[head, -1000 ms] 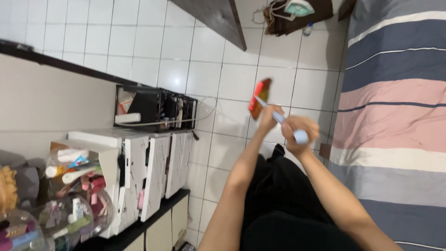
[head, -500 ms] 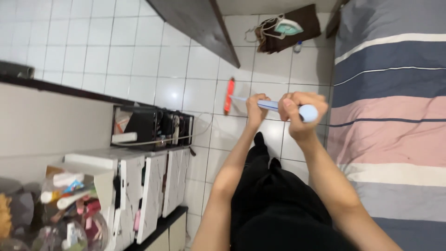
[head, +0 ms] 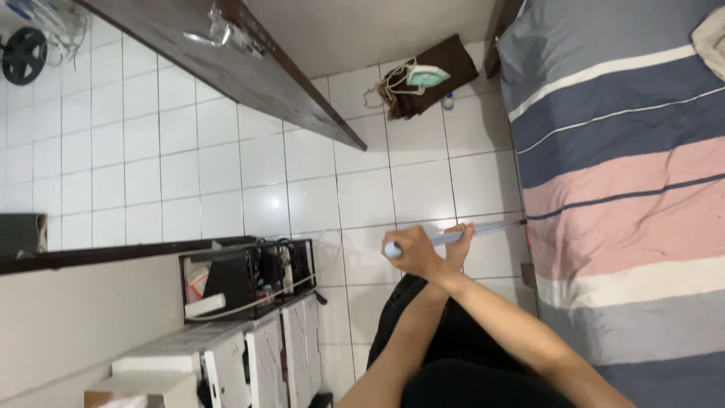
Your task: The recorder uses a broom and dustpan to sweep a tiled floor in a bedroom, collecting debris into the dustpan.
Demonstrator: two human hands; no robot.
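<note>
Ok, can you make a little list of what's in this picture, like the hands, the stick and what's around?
Left hand: gripping the pole partway along
Right hand: gripping the pole's near end
Pole: pale blue, far end at the bed edge
Floor: white tiles
Nearby: iron, black rack, white drawers

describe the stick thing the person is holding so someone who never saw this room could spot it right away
Start at the striped bed on the right and look to its edge over the white tiled floor. A thin pale blue handle runs from there to two hands, left and right. It is the only long straight pole, with a rounded end cap.
</note>
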